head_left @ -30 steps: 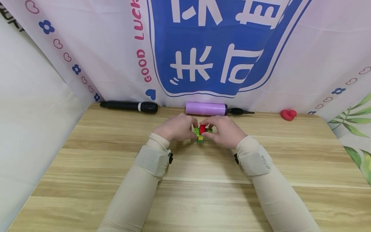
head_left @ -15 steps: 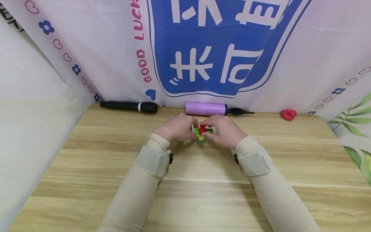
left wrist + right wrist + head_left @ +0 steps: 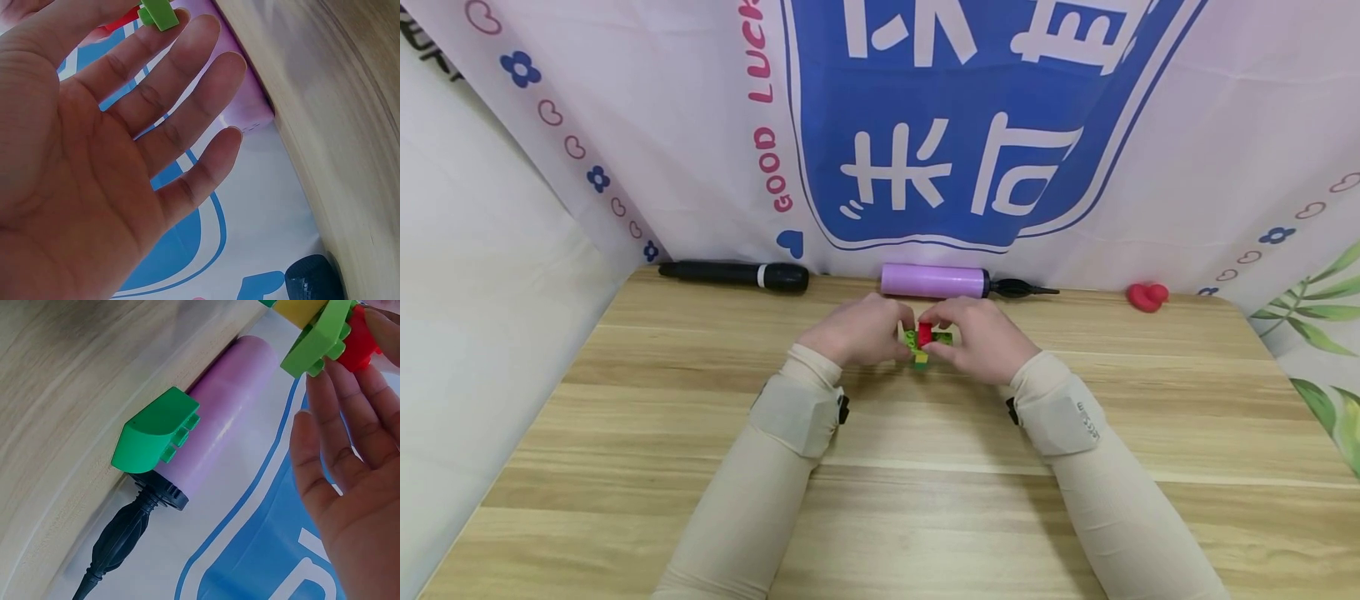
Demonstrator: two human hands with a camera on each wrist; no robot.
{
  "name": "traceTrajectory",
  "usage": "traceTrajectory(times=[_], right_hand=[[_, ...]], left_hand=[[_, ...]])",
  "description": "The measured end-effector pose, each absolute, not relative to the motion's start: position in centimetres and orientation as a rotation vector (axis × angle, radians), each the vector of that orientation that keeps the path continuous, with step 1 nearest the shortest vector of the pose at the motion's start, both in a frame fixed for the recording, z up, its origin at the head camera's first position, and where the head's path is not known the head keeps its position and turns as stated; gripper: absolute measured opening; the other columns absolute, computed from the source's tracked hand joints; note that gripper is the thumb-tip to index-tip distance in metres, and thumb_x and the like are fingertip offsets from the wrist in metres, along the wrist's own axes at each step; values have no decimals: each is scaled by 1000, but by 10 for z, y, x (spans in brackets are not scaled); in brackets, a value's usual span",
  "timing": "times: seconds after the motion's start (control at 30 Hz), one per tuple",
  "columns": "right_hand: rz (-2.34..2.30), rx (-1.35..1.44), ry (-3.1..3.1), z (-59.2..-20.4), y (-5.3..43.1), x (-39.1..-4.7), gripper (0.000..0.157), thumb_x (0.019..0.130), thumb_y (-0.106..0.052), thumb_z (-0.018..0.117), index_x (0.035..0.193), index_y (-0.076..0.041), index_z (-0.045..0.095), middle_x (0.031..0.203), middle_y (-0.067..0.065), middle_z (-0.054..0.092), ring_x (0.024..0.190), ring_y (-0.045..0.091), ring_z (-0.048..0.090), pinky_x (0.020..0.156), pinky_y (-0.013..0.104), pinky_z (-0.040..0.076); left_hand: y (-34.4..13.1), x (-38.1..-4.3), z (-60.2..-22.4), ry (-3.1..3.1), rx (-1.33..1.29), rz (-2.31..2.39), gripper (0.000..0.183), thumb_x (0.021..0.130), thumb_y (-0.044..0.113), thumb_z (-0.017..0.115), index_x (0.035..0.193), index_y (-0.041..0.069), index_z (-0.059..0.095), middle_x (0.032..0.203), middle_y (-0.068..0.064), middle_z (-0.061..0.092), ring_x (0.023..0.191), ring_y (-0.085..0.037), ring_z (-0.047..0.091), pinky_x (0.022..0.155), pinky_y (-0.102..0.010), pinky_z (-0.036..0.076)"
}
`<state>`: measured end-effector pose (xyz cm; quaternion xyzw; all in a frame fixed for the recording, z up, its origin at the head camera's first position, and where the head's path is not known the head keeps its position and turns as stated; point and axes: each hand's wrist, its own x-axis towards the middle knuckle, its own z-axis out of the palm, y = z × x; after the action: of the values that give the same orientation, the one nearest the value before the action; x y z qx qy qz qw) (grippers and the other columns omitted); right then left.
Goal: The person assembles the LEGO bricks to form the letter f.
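In the head view my left hand [image 3: 863, 332] pinches a light green toy brick [image 3: 911, 340] between thumb and index finger. The fingers of my right hand [image 3: 987, 337] grip a red brick [image 3: 925, 334] from its right side. Red sits against the studs of the light green brick [image 3: 320, 340] in the right wrist view. A yellow brick [image 3: 303, 309] joins the light green one on its other side, with a bit of darker green beyond. Another dark green brick [image 3: 159, 428], curved on one side, lies apart on the table. The left wrist view shows only an end of the light green brick [image 3: 161, 14].
Behind the hands lies a purple hand pump [image 3: 934, 282] with a black nozzle. A black microphone [image 3: 733, 276] is at the back left, a red rubber duck [image 3: 1147, 297] at the back right. A printed cloth [image 3: 700, 125] hangs along the wooden table's [image 3: 880, 517] rear edge.
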<state>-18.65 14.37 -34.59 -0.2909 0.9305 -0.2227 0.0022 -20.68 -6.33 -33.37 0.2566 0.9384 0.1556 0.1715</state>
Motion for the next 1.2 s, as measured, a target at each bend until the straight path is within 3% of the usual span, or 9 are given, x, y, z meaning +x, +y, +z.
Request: traceTrajectory(times=[0.4,1.2], right_hand=[[-722,-901,2892,-346,145,-189,28,94,-22,82,120,-13,77,116,2,78,108,22,70,96,44,57],[-744,-905,2899,-346,145,-188,27,94,-20,83,118,-9,78,115,4,79,108,25,72,96,45,57]], left_hand=[[-63,-207,-335,2657,716,449,35,94,28,80,126,14,75,114,1,76,93,-16,68,94,-41,57],[-62,-207,-335,2652,712,459,32,94,28,80,123,14,76,111,1,76,92,-18,67,91,-40,57]])
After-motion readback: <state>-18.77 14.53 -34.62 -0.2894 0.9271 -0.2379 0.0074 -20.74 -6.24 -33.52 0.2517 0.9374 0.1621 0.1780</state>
